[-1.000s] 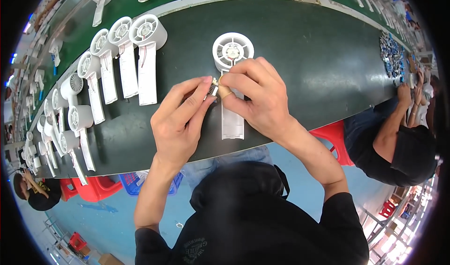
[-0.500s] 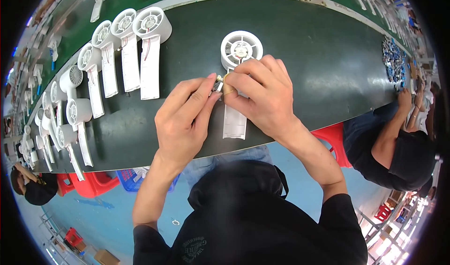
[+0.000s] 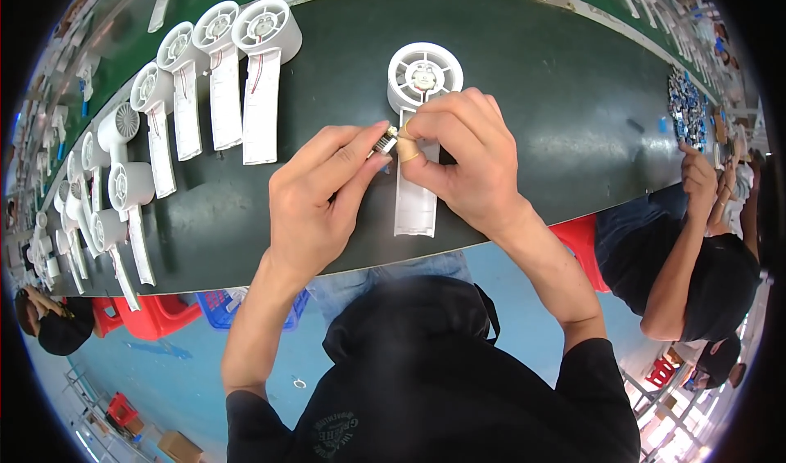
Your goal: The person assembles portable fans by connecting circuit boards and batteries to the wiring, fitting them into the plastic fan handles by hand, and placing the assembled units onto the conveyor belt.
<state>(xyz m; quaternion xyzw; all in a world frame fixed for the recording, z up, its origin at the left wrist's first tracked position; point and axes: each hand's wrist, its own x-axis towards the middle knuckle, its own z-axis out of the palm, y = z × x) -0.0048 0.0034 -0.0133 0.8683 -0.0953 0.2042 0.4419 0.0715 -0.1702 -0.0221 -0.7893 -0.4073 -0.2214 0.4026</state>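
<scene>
A white handheld fan housing lies on the bench in front of me, its round ring at the far end and its open handle pointing toward me. A small motor sits in the ring, with thin wires running toward my fingers. Above the handle, my left hand pinches a small circuit board with dark and silvery parts. My right hand wears tan finger covers on thumb and index finger. These two fingertips are pressed together at the board's end, and what they grip is hidden.
Several similar white fan housings line the left of the dark green bench. Small blue and silvery parts are heaped at the far right, near a co-worker's hand. A blue basket and red stools stand below the bench edge.
My right fingers have shifted slightly at the board's end, showing the finger covers more plainly. The board stays in my left hand. The whole view has tilted a little, and the co-worker's hand has moved.
</scene>
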